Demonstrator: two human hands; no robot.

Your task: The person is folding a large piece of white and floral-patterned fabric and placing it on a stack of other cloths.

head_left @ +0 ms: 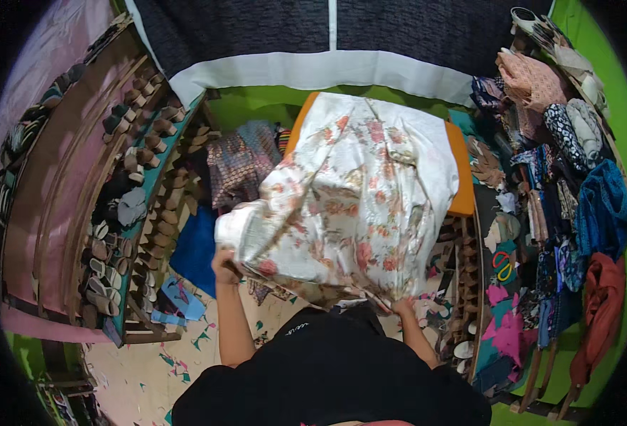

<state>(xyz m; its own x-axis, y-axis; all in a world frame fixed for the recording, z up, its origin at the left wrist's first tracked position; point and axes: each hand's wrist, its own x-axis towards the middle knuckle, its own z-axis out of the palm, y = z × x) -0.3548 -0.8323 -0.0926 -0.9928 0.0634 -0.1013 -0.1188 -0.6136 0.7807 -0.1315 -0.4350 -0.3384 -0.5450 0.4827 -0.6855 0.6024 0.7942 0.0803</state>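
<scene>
A white floral garment (352, 202) with red and orange flowers is spread over an orange-edged surface (462, 170) in front of me. Creases run down its middle, and its lower edge hangs toward my body. At its left edge, my left hand (226, 267) is closed on the cloth, beside a bunched white part that looks smeared by motion. My right hand (403, 307) is closed on the garment's near right corner. The fingertips of both hands are partly hidden by the fabric.
Racks of wooden shoe forms and shoes (160, 231) stand on my left. Folded patterned cloth (239, 163) lies left of the surface. On the right, shelves hold piled clothes, including blue jeans (604, 206), and red-and-yellow-handled scissors (502, 265). Scraps (178, 366) litter the floor.
</scene>
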